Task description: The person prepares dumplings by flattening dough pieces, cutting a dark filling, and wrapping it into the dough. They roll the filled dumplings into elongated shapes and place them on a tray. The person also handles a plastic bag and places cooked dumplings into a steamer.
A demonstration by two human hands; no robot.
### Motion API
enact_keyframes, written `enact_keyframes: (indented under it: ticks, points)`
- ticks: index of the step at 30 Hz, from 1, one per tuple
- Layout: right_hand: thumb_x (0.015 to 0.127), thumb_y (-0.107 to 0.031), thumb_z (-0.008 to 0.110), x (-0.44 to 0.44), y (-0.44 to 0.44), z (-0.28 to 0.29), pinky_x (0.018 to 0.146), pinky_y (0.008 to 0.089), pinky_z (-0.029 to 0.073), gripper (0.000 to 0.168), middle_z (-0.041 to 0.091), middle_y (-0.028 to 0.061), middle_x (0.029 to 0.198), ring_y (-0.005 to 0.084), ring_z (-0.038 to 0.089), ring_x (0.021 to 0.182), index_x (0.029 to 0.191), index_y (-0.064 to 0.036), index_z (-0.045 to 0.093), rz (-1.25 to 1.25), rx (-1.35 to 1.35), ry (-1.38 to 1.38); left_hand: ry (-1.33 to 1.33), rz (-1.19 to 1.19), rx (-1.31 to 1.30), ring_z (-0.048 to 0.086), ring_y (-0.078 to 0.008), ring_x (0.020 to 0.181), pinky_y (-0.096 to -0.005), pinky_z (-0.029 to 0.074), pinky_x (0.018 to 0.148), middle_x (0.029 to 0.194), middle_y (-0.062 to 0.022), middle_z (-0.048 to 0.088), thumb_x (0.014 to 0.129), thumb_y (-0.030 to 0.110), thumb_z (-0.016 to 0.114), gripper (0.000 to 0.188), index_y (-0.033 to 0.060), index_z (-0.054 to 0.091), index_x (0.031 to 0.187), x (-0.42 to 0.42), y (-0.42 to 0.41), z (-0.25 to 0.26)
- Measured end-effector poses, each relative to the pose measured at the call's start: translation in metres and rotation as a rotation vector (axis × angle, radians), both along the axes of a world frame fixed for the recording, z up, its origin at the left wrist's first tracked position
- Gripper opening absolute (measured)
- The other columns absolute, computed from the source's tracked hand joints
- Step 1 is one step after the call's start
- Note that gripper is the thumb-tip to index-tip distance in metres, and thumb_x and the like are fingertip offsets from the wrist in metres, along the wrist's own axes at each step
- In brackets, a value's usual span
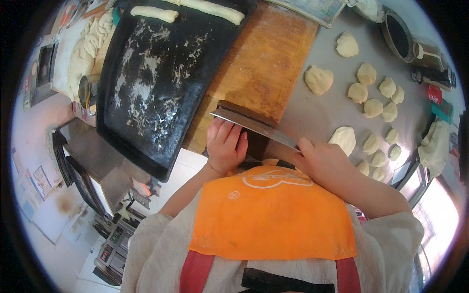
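In my right hand is the handle end of a knife with a long, wide metal blade. The blade slants up and left across a dark brown slab at the near end of the wooden board. More dark brown material shows on the near side of the blade; whether it is the same piece is unclear. My left hand has its fingers curled close against the blade's tip end, beside the brown material. What its fingertips touch is hidden.
Left of the board lies a black baking tray holding dough strips. Several flattened dough pieces are spread over the metal worktop at right. A round dark pan and jars stand at its far edge. More dough lies far left.
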State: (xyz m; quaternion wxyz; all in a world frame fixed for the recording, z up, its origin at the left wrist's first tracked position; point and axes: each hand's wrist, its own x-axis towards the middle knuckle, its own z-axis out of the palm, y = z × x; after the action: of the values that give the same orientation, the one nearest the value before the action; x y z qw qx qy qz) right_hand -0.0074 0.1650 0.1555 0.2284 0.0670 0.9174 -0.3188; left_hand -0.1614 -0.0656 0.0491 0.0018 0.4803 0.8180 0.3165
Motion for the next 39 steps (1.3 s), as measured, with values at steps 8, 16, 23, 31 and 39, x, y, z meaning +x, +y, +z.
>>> enact_keyframes:
  ticks: [8,16,23,31,39]
  points:
    - [0.098,-0.027,0.059,-0.013,-0.006,-0.013,0.058,0.0445,0.054,0.027,0.063,0.0166,0.076,0.0355,0.068,0.069,0.094,-0.003,0.048,0.028,0.031,-0.004,-0.009,0.013,-0.016,0.057,-0.0411,0.107,-0.0490,0.045,0.091,0.112,-0.0169,0.062,0.079,0.009,0.071,0.029,-0.0011,0.067,0.106,0.000,0.002,0.003]
    - [0.099,-0.025,0.056,-0.004,-0.005,-0.018,0.060,0.0454,0.054,0.025,0.065,0.0158,0.075,0.0372,0.068,0.071,0.093,-0.002,0.049,-0.045,-0.020,0.051,0.015,0.022,-0.013,0.056,-0.0393,0.111,-0.0483,0.046,0.094,0.113,-0.0153,0.062,0.077,0.010,0.071,0.031,-0.0006,0.067,0.106,0.000,0.003,0.001]
    - [0.095,-0.024,0.063,-0.012,-0.002,-0.038,0.057,0.0474,0.052,0.026,0.064,0.0187,0.074,0.0391,0.065,0.066,0.092,-0.002,0.049,-0.020,-0.076,0.077,0.015,0.009,-0.037,0.057,-0.0361,0.114,-0.0473,0.046,0.096,0.116,-0.0137,0.063,0.076,0.009,0.072,0.034,-0.0004,0.068,0.107,-0.002,0.005,0.006]
    - [0.095,-0.023,0.063,-0.018,-0.003,-0.048,0.060,0.0470,0.053,0.025,0.063,0.0194,0.077,0.0395,0.065,0.069,0.092,-0.002,0.048,-0.007,-0.045,0.063,-0.021,0.007,-0.042,0.055,-0.0399,0.115,-0.0483,0.043,0.099,0.118,-0.0171,0.063,0.078,0.008,0.070,0.034,-0.0021,0.067,0.111,-0.001,0.005,0.006]
    - [0.097,-0.022,0.058,-0.007,-0.005,-0.052,0.060,0.0451,0.054,0.022,0.065,0.0172,0.077,0.0370,0.067,0.071,0.094,-0.002,0.048,-0.007,0.009,0.070,-0.009,0.020,-0.018,0.056,-0.0373,0.113,-0.0477,0.045,0.096,0.116,-0.0144,0.063,0.076,0.007,0.070,0.033,-0.0005,0.068,0.109,-0.002,0.008,0.006]
